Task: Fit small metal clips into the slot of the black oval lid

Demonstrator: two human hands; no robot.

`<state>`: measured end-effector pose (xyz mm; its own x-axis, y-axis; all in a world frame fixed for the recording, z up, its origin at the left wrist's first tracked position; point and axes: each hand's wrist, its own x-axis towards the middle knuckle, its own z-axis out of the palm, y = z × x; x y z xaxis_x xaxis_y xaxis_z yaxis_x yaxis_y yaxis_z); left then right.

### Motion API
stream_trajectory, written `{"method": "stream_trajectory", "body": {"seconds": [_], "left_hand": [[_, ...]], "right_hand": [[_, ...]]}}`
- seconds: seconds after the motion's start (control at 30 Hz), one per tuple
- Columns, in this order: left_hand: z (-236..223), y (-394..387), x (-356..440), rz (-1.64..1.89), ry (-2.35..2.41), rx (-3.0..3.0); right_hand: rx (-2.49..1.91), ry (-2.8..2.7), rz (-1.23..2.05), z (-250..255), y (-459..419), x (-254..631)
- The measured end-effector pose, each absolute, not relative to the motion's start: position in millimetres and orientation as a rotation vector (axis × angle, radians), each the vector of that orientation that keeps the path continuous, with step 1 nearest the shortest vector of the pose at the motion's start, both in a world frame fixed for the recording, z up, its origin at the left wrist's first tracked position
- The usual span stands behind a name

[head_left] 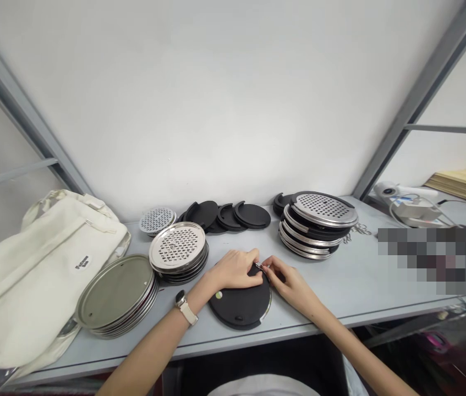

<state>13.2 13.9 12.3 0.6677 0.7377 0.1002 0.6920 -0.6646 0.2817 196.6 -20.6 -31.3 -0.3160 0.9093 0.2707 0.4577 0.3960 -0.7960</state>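
Note:
My left hand (236,269), with a watch on its wrist, lies on the top edge of a round black disc (239,305) that has a metal rim along its right side. My right hand (288,280) comes in from the right and pinches a small metal part (259,266) at the disc's upper edge. The fingertips of both hands meet around this part, so most of it is hidden. Just left of my left hand stands a stack of perforated steel plates (177,247).
A cream cloth bag (38,275) and a stack of plain metal discs (113,291) lie at left on the grey table (332,280). Black discs (251,215) lie behind, beside a taller stack of perforated plates (323,209). White equipment (412,206) and papers (464,184) lie far right.

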Motion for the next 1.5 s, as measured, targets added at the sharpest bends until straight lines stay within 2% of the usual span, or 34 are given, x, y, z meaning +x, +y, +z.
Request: {"method": "stream_trajectory", "body": {"seconds": [1.5], "left_hand": [[9.0, 14.0, 11.2, 0.425, 1.052, 2.666]], "right_hand": [[-1.171, -1.800, 0.873, -37.1, -14.2, 200.1]]}}
